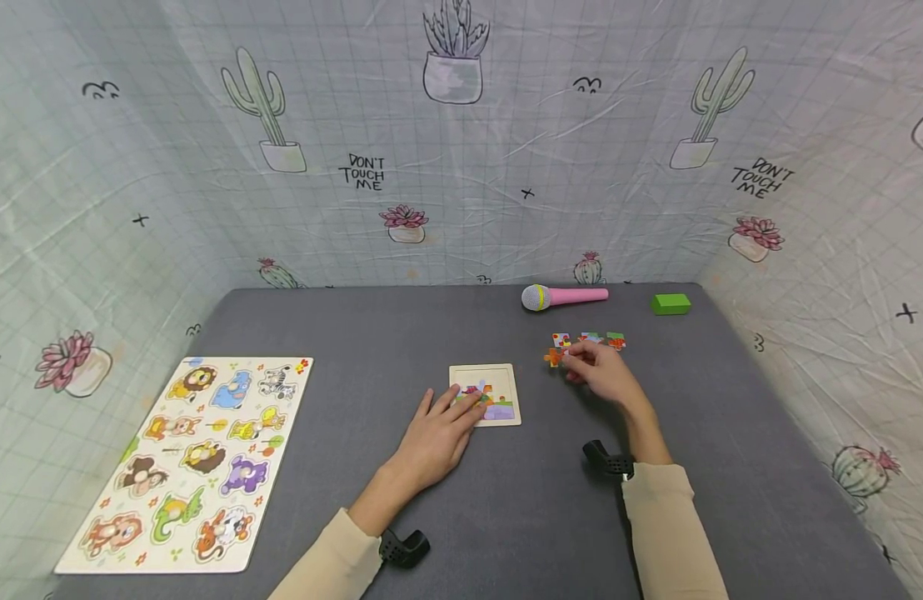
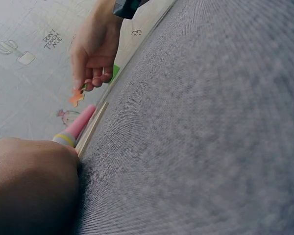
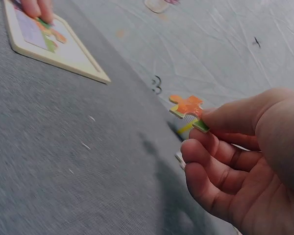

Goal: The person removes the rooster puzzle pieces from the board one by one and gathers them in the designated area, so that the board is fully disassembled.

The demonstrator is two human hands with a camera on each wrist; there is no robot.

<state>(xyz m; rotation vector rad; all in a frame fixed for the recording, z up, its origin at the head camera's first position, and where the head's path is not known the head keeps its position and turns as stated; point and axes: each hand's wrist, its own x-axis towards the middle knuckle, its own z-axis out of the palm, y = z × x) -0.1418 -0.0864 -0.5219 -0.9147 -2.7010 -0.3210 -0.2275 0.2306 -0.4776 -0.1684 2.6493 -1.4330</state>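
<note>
My right hand [image 1: 606, 377] pinches an orange and green jigsaw piece [image 3: 186, 105] between thumb and fingertips, held above the table. Its knobs and notched edge show clearly in the right wrist view. Flat on the table, my left hand [image 1: 436, 440] rests with extended fingers on a small wooden puzzle tray [image 1: 516, 392]. Joined colourful pieces [image 1: 499, 412] fill the lower part of that tray, partly covered by my fingers. Several loose jigsaw pieces [image 1: 616, 340] lie just beyond my right hand, some partly hidden by it.
A pink toy microphone [image 1: 578, 296] lies at the back of the grey table, with a green block [image 1: 671, 304] to its right. On the left is a large animal puzzle board [image 1: 229, 433]. Patterned cloth walls [image 1: 461, 167] border the back and sides.
</note>
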